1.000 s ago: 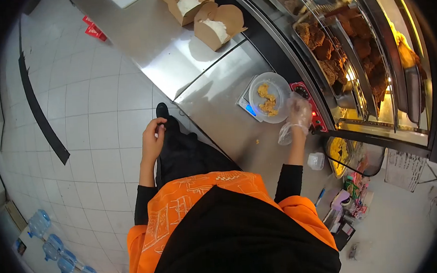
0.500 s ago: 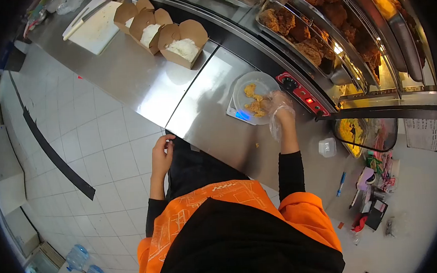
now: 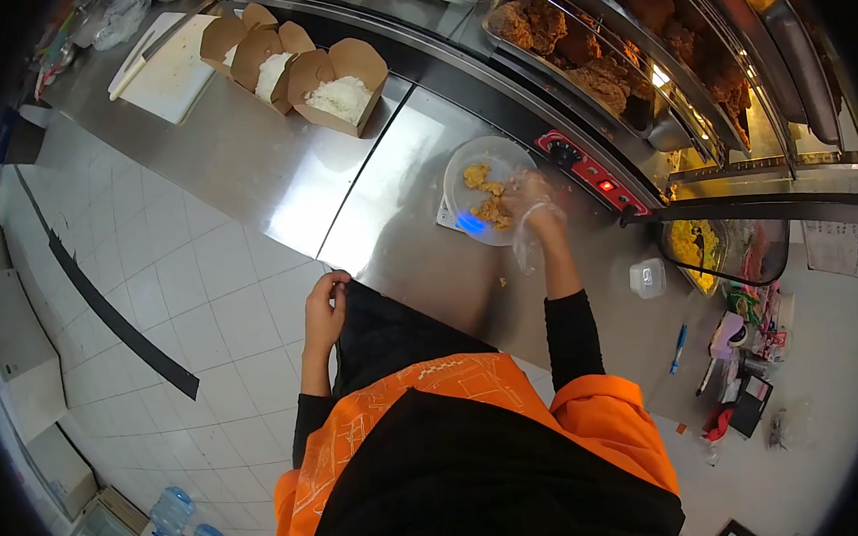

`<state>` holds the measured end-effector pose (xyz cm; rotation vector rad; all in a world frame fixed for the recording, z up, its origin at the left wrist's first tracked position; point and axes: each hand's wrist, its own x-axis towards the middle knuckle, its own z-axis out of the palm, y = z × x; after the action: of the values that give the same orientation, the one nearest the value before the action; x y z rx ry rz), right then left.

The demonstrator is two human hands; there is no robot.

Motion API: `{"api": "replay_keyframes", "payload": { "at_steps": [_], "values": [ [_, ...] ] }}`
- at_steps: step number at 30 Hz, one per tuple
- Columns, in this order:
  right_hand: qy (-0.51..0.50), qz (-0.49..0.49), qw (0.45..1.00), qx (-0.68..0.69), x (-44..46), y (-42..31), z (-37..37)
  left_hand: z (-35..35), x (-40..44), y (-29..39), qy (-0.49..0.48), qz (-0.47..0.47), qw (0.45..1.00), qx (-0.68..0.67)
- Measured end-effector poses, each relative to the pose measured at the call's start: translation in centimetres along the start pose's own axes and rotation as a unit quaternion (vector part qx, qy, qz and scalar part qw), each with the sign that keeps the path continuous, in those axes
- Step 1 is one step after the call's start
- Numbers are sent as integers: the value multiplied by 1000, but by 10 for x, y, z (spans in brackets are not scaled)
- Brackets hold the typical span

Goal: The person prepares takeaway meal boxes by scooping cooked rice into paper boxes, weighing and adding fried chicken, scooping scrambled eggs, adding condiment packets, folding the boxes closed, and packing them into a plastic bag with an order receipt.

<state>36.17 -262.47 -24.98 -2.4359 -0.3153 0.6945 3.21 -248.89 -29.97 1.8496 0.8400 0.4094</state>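
My right hand point(image 3: 528, 201), in a clear plastic glove, reaches into a round clear plastic bowl point(image 3: 464, 163). Its fingers are drawn together at the yellow-brown fried chicken pieces point(image 3: 489, 210); the fingertips are partly blurred. Under the bowl sits a white scale point(image 3: 445, 215) with a glowing blue display. My bare left hand point(image 3: 324, 309) is closed on the corner of my black apron point(image 3: 383, 315), beside the counter's front edge.
Three cardboard boxes with white rice point(image 3: 340, 98) stand at the back left, near a white cutting board point(image 3: 177, 77) with a knife. A heated display case point(image 3: 590, 175) holding fried chicken runs along the back. A small clear container point(image 3: 648, 278) and a blue pen point(image 3: 680, 348) lie right.
My left hand has closed on the apron corner and pulled it out toward the counter edge. My right hand stays in the bowl, its fingers slightly shifted. The whole view has shifted a little.
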Motion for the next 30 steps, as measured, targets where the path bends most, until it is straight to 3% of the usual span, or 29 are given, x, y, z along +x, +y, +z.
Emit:
{"api": "replay_keyframes", "payload": {
  "at_steps": [5,8,11,14,17,20,26,30],
  "values": [
    [-73,-106,982,142,21,58,-18,-5,-1,-4,12,-20,1000,2],
    [-156,0,877,455,-20,12,-40,-6,-3,-8,6,-43,999,5],
    [-131,-168,869,446,-36,8,-36,-3,-3,-10,15,-15,1000,3],
    [-118,-198,833,503,-40,13,-33,1,-1,-11,14,-9,1000,-11],
    [-84,-148,827,535,-59,-4,-34,0,-1,-6,10,-32,999,-2],
    [-89,-101,776,616,-53,0,-28,-3,-3,-12,13,-14,1000,-2],
    [-19,-275,863,422,-12,42,-7,-8,-9,-12,31,-12,999,-8],
    [54,-237,932,268,-7,41,3,-10,-10,-14,21,-15,1000,-6]
  ]
}}
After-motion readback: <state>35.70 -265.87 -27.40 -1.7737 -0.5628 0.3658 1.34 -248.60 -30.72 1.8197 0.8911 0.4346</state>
